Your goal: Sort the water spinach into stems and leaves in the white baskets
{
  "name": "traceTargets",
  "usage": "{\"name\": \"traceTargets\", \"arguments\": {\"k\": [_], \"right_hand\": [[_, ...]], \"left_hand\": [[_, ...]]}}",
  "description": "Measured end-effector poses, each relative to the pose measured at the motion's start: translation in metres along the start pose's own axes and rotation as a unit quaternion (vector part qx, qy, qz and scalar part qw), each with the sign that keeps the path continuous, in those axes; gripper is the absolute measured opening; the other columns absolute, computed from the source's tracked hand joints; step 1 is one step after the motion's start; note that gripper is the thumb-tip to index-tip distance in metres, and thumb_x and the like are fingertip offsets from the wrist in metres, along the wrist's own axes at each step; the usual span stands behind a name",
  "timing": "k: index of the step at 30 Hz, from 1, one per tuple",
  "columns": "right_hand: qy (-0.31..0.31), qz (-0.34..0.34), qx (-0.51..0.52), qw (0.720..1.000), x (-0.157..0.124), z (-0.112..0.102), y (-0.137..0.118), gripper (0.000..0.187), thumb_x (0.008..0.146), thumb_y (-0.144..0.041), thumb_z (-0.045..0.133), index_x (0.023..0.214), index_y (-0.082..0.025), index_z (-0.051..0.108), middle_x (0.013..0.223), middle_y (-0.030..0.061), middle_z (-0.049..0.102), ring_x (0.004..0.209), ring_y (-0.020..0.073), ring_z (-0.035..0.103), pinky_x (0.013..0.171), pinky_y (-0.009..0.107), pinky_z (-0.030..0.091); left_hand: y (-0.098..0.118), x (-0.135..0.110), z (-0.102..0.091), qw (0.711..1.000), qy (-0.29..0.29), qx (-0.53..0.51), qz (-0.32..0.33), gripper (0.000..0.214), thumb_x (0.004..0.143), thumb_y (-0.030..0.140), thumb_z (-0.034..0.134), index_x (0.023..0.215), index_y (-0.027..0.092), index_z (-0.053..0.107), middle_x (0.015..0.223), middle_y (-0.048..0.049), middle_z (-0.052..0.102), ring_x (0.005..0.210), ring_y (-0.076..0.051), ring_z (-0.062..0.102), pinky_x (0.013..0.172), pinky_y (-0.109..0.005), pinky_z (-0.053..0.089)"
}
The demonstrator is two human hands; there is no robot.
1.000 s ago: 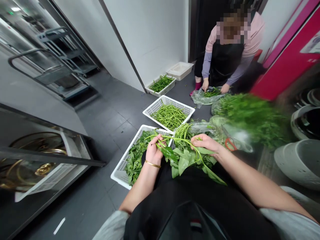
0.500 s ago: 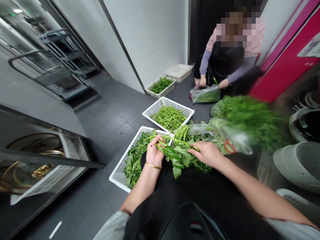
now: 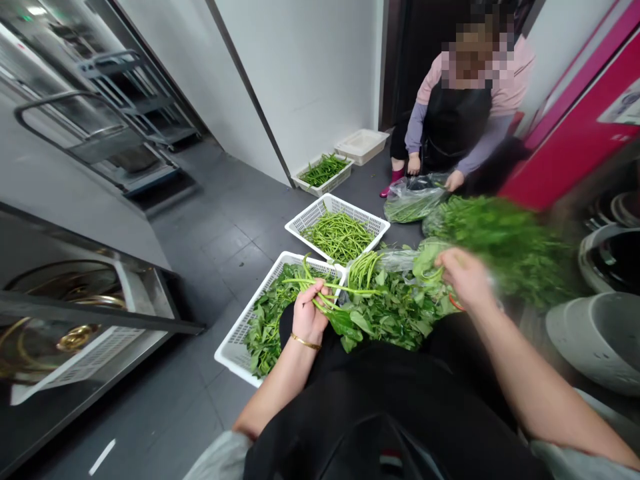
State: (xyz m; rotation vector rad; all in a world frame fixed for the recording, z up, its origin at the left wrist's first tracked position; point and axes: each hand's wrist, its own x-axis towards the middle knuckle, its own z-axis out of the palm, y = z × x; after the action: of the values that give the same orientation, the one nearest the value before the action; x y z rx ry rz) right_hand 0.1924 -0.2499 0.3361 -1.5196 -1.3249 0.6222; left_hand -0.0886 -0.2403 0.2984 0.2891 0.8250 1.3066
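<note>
My left hand (image 3: 309, 315), with a gold bracelet at the wrist, is closed around several leafy green stems (image 3: 345, 291). Their leaves hang to the right over a pile of leafy greens (image 3: 400, 317) in front of my lap. Out to the right, my right hand (image 3: 466, 277) is blurred, its fingers pinched at a pale green leaf (image 3: 426, 261). Below my left hand stands a white basket (image 3: 235, 340) of leafy greens. Just beyond it, another white basket (image 3: 305, 217) holds thin green stems. Red-handled scissors (image 3: 455, 303) are partly hidden by my right hand.
Across from me a person (image 3: 455, 127) in a black apron handles a clear bag (image 3: 407, 200) of greens. Feathery greens (image 3: 505, 233) and a white bucket (image 3: 595, 340) are at right. A metal shelf (image 3: 165, 333) stands left, a cart (image 3: 130, 157) behind it.
My right hand has left the stems and moved right, to the pale leaf. My left hand still holds the stems. The other person's hands and bag have shifted slightly.
</note>
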Motion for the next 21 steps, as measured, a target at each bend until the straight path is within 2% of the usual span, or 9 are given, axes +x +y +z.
{"name": "traceTargets", "arguments": {"k": [2,5,7,9,12,15,17,19,21], "right_hand": [[-0.079,-0.074,-0.085,0.990,-0.002,0.002,-0.013,0.028,0.088,-0.040,0.045,0.071,-0.020,0.054,0.062,0.0008,0.054,0.056,0.0131,0.047,0.055,0.026,0.036],[-0.221,-0.167,-0.149,0.949,-0.010,0.028,-0.034,0.023,0.085,-0.040,0.052,0.084,-0.018,0.059,0.071,0.0028,0.062,0.062,0.0142,0.053,0.060,0.026,0.036],[-0.329,-0.204,-0.147,0.910,-0.015,0.051,-0.039,0.023,0.082,-0.039,0.057,0.084,-0.017,0.063,0.071,0.0028,0.064,0.061,0.0138,0.053,0.060,0.025,0.036],[-0.388,-0.208,-0.101,0.892,-0.018,0.068,-0.035,0.024,0.084,-0.036,0.054,0.075,-0.016,0.063,0.068,0.0024,0.063,0.061,0.0131,0.053,0.060,0.025,0.036],[-0.332,-0.109,0.018,0.937,-0.018,0.081,-0.016,0.034,0.085,-0.040,0.049,0.065,-0.015,0.061,0.061,0.0011,0.058,0.058,0.0120,0.049,0.059,0.024,0.037],[-0.138,0.063,0.099,0.984,-0.006,0.080,0.008,0.038,0.079,-0.051,0.052,0.061,-0.018,0.054,0.058,-0.0008,0.052,0.054,0.0113,0.043,0.053,0.024,0.035],[-0.015,0.151,0.122,0.981,0.007,0.068,0.020,0.039,0.077,-0.055,0.051,0.060,-0.020,0.046,0.055,-0.0026,0.046,0.049,0.0108,0.038,0.048,0.024,0.032],[0.029,0.167,0.113,0.979,0.017,0.048,0.023,0.038,0.079,-0.055,0.048,0.061,-0.022,0.041,0.054,-0.0038,0.042,0.047,0.0107,0.035,0.046,0.024,0.031],[-0.011,0.101,0.055,0.993,0.018,0.026,0.016,0.036,0.082,-0.052,0.046,0.063,-0.022,0.043,0.055,-0.0036,0.043,0.048,0.0111,0.036,0.048,0.025,0.032]], "left_hand": [[0.000,-0.002,0.003,1.000,-0.014,0.021,0.012,0.015,0.064,0.018,0.068,0.066,0.013,0.054,0.049,0.0047,0.047,0.041,-0.005,0.042,0.038,-0.016,0.029],[-0.001,-0.004,0.008,0.998,-0.034,0.037,0.027,0.016,0.064,0.019,0.069,0.070,0.012,0.056,0.050,0.0042,0.049,0.041,-0.005,0.041,0.040,-0.017,0.030],[-0.002,-0.005,0.010,0.998,-0.042,0.039,0.033,0.016,0.064,0.019,0.069,0.073,0.012,0.057,0.050,0.0042,0.050,0.042,-0.005,0.041,0.041,-0.017,0.031],[-0.006,-0.007,0.010,0.998,-0.038,0.043,0.028,0.016,0.064,0.019,0.069,0.073,0.012,0.057,0.050,0.0043,0.050,0.041,-0.005,0.040,0.041,-0.017,0.031],[-0.018,-0.012,0.011,0.998,-0.033,0.049,0.011,0.016,0.064,0.020,0.069,0.070,0.012,0.057,0.051,0.0034,0.051,0.042,-0.005,0.041,0.042,-0.017,0.031],[-0.031,-0.019,0.014,0.995,-0.039,0.074,0.047,0.015,0.066,0.021,0.069,0.073,0.013,0.059,0.054,0.0017,0.055,0.043,-0.005,0.041,0.043,-0.017,0.031],[-0.034,-0.022,0.014,0.990,-0.045,0.098,0.088,0.015,0.068,0.022,0.069,0.075,0.014,0.060,0.054,0.0013,0.057,0.042,-0.006,0.042,0.044,-0.018,0.031],[-0.030,-0.023,0.012,0.985,-0.064,0.120,0.105,0.014,0.068,0.023,0.070,0.073,0.014,0.060,0.052,0.0005,0.057,0.042,-0.006,0.043,0.044,-0.019,0.032],[-0.024,-0.020,0.008,0.982,-0.090,0.134,0.095,0.014,0.067,0.022,0.070,0.071,0.013,0.060,0.051,-0.0001,0.057,0.041,-0.007,0.042,0.043,-0.019,0.031]]}}
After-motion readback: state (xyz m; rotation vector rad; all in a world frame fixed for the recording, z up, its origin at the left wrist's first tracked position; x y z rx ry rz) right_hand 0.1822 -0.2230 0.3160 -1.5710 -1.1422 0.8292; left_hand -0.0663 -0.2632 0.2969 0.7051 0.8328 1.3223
